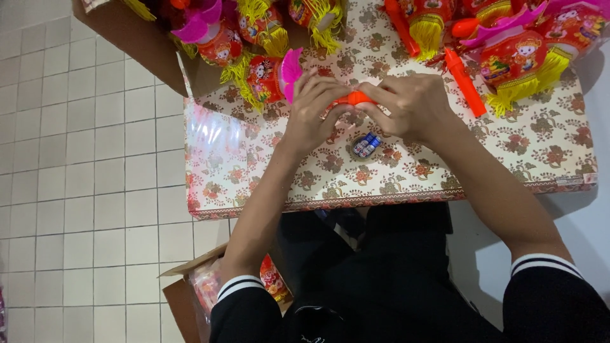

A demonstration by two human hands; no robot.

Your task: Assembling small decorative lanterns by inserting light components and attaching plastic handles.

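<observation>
Both my hands meet over a table covered with a flowered cloth (546,146). My left hand (312,111) and my right hand (410,105) both grip a short orange plastic stick (354,98) between their fingertips. Just below the hands lies a small pack of batteries (365,146). A red toy lantern with yellow fringe and a pink fan-shaped part (270,76) lies right beside my left hand.
More red and yellow toy lanterns (515,60) and loose orange sticks (465,81) crowd the table's far side. A brown cardboard box (136,38) stands at the upper left. Another open box with wrapped items (203,286) sits on the tiled floor by my left elbow.
</observation>
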